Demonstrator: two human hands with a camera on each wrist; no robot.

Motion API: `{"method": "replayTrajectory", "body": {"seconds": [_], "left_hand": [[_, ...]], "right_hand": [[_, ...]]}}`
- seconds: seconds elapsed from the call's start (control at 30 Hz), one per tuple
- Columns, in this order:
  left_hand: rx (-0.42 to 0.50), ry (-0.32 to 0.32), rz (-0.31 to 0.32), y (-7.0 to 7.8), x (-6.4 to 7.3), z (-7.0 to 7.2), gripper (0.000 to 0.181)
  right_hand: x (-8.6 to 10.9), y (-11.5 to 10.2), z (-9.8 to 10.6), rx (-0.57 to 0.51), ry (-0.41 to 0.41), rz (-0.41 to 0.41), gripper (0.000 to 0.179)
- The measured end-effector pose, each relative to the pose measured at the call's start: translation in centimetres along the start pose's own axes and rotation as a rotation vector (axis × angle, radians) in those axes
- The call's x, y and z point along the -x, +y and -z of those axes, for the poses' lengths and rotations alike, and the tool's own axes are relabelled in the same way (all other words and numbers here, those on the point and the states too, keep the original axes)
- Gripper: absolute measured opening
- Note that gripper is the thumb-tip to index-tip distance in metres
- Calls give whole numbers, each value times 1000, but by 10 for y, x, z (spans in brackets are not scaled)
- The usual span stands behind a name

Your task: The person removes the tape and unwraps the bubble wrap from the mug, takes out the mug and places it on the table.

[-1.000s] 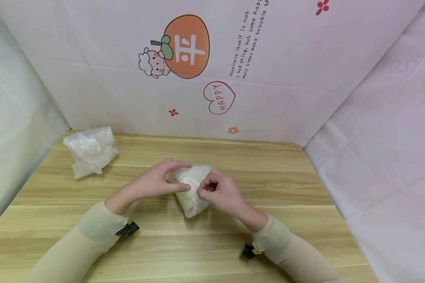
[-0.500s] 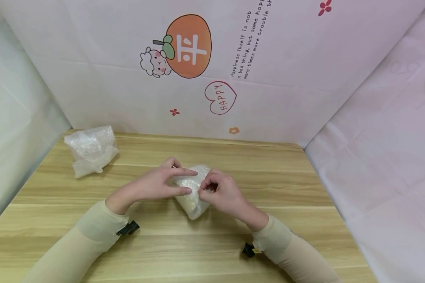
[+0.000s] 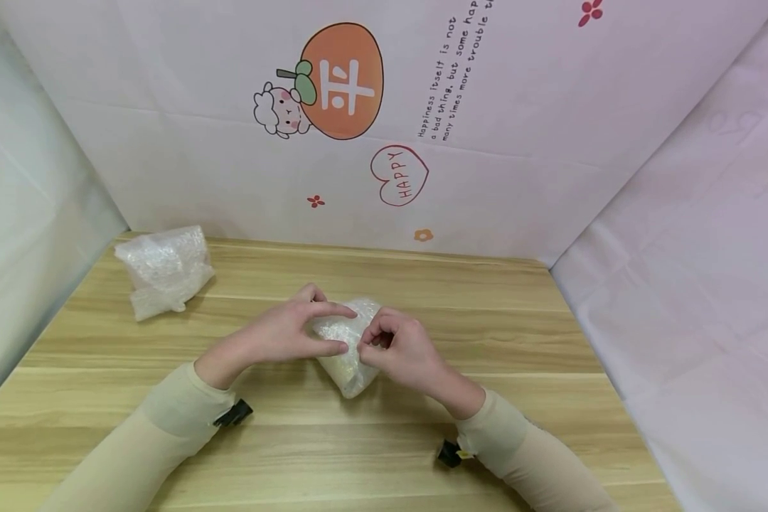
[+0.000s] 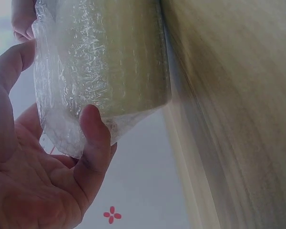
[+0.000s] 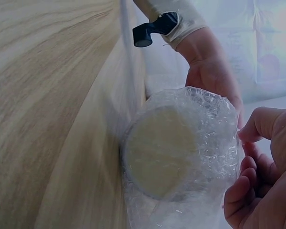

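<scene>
A bubble-wrapped cylinder (image 3: 344,373) lies on its side at the middle of the table. Pale yellow shows through the clear wrap in the left wrist view, and a round end face (image 5: 159,152) in the right wrist view. My left hand (image 3: 281,329) holds the package from the left, thumb and index finger on its upper side, other fingers curled around its end. At its top right my right hand (image 3: 404,352) pinches the wrap between thumb and index finger, remaining fingers curled. The exact spot pinched is mostly hidden by the fingertips.
Another crumpled piece of bubble wrap (image 3: 166,274) sits at the table's back left; whether it contains anything cannot be told. A printed white backdrop (image 3: 230,185) rises behind the wooden table (image 3: 333,462), with white cloth on both sides.
The left index finger has come forward onto the wrap, and the package has turned slightly, its near end shifting right. The right hand stays pinched at nearly the same spot.
</scene>
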State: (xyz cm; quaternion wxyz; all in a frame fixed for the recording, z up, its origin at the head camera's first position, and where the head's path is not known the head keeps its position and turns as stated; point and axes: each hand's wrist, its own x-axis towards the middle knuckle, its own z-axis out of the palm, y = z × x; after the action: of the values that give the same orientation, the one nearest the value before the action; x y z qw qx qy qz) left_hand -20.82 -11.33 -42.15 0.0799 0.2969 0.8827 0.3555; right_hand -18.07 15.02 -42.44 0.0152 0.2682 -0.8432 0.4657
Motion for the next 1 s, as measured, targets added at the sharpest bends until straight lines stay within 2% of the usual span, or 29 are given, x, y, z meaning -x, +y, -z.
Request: {"method": "replayTrajectory", "body": {"seconds": [0.27,0.53,0.77,1.0], "left_hand": [[5,-3,13,0,-1,-1,61],[10,3,3,-2,-2,-2,61],[70,-5,33,-7,-2,0,58],[94,-25,24,-14,-4,2,58]], "right_hand": [[1,1,-1,-14,1,37,22],[0,2,-2,-88,-9,1,20],[1,1,0,-113,-53,61,20],[-4,3,14,-201,-109,2,10]]}}
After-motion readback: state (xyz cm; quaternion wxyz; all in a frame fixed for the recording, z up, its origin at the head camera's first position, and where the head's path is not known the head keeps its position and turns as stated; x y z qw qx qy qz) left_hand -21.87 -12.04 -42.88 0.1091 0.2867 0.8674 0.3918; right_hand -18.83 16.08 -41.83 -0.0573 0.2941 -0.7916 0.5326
